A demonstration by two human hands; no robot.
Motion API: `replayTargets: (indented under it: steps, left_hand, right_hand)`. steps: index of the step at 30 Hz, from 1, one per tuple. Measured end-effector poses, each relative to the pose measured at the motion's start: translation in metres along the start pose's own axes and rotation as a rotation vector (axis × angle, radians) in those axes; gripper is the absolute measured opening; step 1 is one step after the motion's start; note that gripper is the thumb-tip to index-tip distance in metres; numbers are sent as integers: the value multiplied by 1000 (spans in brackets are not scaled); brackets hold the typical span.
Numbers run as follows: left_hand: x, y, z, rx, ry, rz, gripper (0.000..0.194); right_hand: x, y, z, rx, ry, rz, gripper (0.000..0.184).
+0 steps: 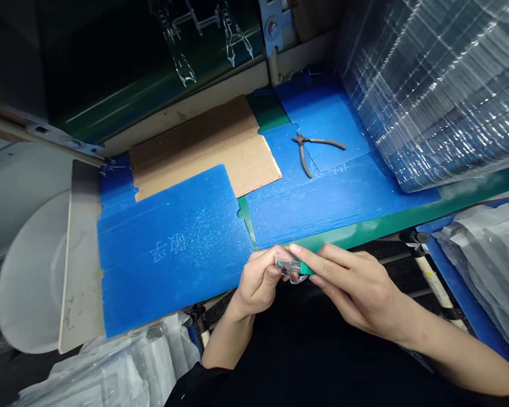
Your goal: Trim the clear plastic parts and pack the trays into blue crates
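Observation:
Close to my body, at the bench's front edge, my left hand [261, 281] is closed around a small clear plastic piece [296, 277], pinching it between thumb and fingers. My right hand [356, 285] grips a green-handled utility knife [306, 269], its fingers stretched along the handle. The knife's metal blade points left and lies against or right beside the plastic piece; exact contact is hard to make out. Part of the plastic is hidden by my left fingers. Beyond my hands, a pair of nippers [304, 142] with brown handles lies spread on a blue sheet [280, 209].
Another blue sheet [165, 243] and a cardboard piece [203, 150] cover the left bench. Clear plastic-wrapped stacked trays [445, 85] stand at right. Clear moulded parts [186, 68] rest on a dark green conveyor [123, 85] at the back. Bagged items [492, 249] lie lower right.

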State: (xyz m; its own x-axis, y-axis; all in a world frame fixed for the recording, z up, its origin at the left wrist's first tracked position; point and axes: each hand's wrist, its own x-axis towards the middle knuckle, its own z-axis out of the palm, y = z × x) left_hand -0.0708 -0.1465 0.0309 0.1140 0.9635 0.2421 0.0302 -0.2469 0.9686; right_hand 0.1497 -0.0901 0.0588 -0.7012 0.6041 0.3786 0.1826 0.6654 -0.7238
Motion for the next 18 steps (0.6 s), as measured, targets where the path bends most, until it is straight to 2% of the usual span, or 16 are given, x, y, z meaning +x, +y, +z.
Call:
replayTargets:
  steps: [8, 18]
  left_hand:
    - [0, 0, 2, -17, -17, 41, 44]
    - [-2, 1, 0, 80, -13, 68, 45]
  right_hand:
    - [-3, -6, -4, -4, -5, 11, 46]
    - [-8, -13, 1, 65, 36, 94, 49]
